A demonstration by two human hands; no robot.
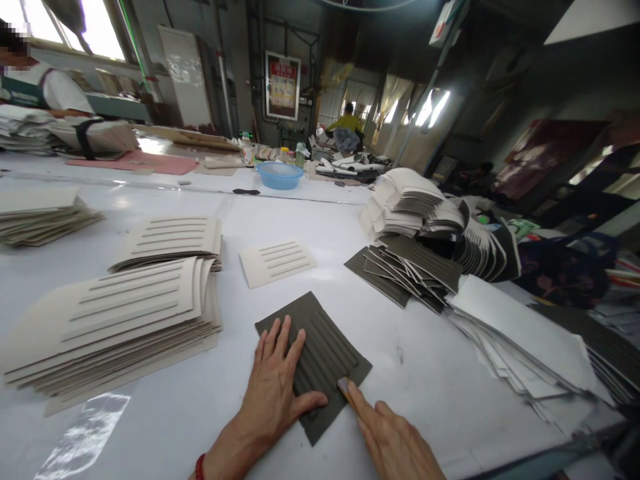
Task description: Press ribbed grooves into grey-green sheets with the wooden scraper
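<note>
A dark grey ribbed card (pixel 325 337) lies flat on the white table (pixel 430 367) in front of me. My left hand (pixel 274 380) presses flat on its near left part, fingers spread. My right hand (pixel 390 433) reaches in from the lower right, its forefinger tip touching the card's near right edge. It holds nothing that I can see.
Stacks of pale slotted cards (pixel 125 320) stand to the left, one single pale card (pixel 277 263) lies ahead. Dark and white card piles (pixel 425 260) sprawl to the right. A blue bowl (pixel 279 175) sits further back. One person sits far left, another far back.
</note>
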